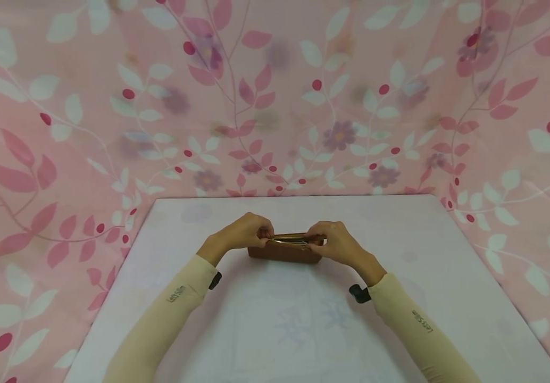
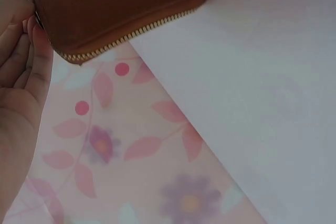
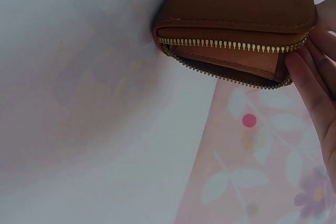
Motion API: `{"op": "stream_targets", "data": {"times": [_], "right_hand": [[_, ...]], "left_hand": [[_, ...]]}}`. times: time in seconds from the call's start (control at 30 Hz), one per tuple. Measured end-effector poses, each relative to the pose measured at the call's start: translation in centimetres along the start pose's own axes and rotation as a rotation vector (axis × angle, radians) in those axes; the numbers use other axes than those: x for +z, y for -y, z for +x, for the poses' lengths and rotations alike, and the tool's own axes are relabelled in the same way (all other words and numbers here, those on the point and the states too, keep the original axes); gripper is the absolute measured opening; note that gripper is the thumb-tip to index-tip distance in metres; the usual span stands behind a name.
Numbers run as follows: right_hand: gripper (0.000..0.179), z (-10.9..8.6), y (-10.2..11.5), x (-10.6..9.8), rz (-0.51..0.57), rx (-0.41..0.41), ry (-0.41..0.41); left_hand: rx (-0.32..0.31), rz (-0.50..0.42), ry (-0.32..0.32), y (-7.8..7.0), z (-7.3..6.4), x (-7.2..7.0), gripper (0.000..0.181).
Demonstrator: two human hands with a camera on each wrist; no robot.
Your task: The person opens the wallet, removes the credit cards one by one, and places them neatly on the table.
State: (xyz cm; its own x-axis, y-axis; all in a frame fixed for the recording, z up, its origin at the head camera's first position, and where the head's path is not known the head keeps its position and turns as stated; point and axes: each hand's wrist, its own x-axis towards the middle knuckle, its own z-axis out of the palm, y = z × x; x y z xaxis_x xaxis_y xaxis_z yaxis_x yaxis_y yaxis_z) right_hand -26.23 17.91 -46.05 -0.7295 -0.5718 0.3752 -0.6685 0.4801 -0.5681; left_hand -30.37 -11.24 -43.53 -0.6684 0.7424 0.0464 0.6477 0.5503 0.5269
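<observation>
A brown zip-around wallet (image 1: 284, 253) stands on its long edge on the table, its top opening partly unzipped. At the wallet's upper left corner my left hand (image 1: 252, 231) pinches the edge with thumb and fingers. My right hand (image 1: 336, 240) grips the upper right corner, thumb on the near side. The right wrist view shows the gold zipper teeth (image 3: 220, 44) parted along that end, with a tan lining (image 3: 236, 59) between them. On the left end the gold teeth (image 2: 136, 34) run along the edge in the left wrist view.
A white-covered table (image 1: 275, 324) lies under the wallet. Pink floral cloth (image 1: 275, 106) hangs behind it and at both sides. Dark wrist cameras (image 1: 360, 293) sit at the cuffs of the cream sleeves (image 1: 169, 303).
</observation>
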Motion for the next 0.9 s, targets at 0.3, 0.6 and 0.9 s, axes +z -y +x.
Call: {"op": "stream_targets", "data": {"times": [0.3, 0.6, 0.9], "right_hand": [[0.029, -0.1, -0.3, 0.0, 0.052, -0.009, 0.036], [0.032, -0.1, -0.2, -0.4, -0.047, -0.002, 0.036], [0.031, 0.2, 0.0, -0.1, -0.052, 0.001, 0.045]], "left_hand": [[-0.018, -0.008, -0.042, 1.4, -2.6, -1.1, 0.017], [-0.028, -0.073, -0.110, 3.5, -4.1, -1.1, 0.014], [-0.106, -0.188, -0.172, 5.8, -5.3, 0.3, 0.014]]}}
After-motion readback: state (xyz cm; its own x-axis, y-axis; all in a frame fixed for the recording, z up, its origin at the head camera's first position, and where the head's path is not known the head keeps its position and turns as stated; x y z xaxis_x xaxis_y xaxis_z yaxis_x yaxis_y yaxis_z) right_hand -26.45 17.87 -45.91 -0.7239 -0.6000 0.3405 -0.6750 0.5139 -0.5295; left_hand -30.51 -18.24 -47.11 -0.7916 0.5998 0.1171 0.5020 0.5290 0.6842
